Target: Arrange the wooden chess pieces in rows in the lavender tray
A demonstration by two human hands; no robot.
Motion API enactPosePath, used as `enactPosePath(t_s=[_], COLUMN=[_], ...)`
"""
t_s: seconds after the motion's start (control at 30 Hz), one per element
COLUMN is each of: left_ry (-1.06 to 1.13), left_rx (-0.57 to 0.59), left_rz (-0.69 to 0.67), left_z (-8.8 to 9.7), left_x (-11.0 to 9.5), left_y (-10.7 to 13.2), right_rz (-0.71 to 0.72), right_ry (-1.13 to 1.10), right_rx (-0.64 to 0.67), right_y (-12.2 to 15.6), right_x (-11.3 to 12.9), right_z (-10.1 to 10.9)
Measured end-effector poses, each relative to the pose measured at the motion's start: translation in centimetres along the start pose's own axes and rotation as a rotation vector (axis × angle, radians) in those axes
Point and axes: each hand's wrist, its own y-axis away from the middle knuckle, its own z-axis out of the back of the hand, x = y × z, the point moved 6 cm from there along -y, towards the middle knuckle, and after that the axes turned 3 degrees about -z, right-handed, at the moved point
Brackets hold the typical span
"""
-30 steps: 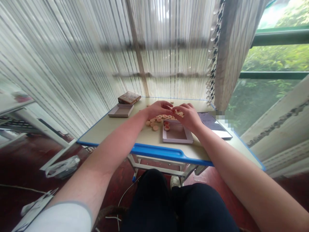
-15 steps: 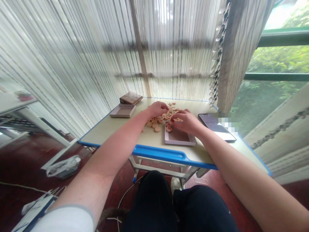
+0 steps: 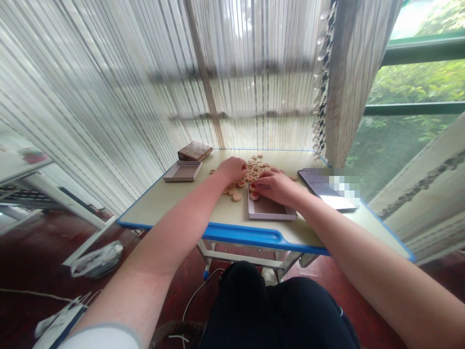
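Note:
A pile of round wooden xiangqi pieces (image 3: 237, 197) lies spread over the desk, some with red characters. My left hand (image 3: 233, 169) is over the left side of the pile, its fingers curled down; whatever they hold is hidden. Just right of the pile stands a shallow open box (image 3: 272, 216). My right hand (image 3: 276, 188) reaches over this box, its fingertips closed on a red-marked piece (image 3: 253, 187) at the box's far left corner. Directly in front of that one, another red-marked piece (image 3: 254, 196) rests inside the box.
At the desk's far left are a second shallow box part (image 3: 181, 179) and a brown patterned box (image 3: 195, 150). A tablet-like device (image 3: 323, 189) lies on the right. The desk (image 3: 152, 206) has a blue edge, and a string curtain (image 3: 240, 97) hangs behind it.
My right hand has lowered toward the box's left corner, its fingers meeting a piece there. My left hand has shifted slightly left and nearer, its fingers more tucked under.

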Motion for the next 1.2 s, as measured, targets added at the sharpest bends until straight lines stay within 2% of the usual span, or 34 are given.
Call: enactPosePath(t_s=[0.23,0.43,0.73,0.93,1.07,1.2], left_ry=[0.033,-0.02,-0.055,-0.028,0.085,0.364], left_rx=[-0.124,-0.107,-0.058,-0.051,0.045,0.163], left_rz=[-0.038,-0.013,0.156,0.198,0.246,0.223], left_z=[1.3,1.5,0.8,0.4,0.1,0.1], left_x=[-0.5,-0.5,2.5,3.7,4.3,4.7], left_y=[0.1,0.2,-0.3,-0.5,-0.5,-0.1], right_rz=[0.016,0.031,-0.007,-0.024,-0.084,-0.301], right_ry=[-0.024,-0.027,-0.034,-0.022,-0.025,0.001], right_rx=[-0.002,0.001,-0.016,-0.011,-0.077,-0.22], right_y=[-0.1,-0.3,-0.1,-0.1,0.0,0.5], right_x=[-0.1,0.0,-0.2,-0.2,-1.7,-5.4], right_z=[0.2,0.1,0.4,0.3,0.7,1.6])
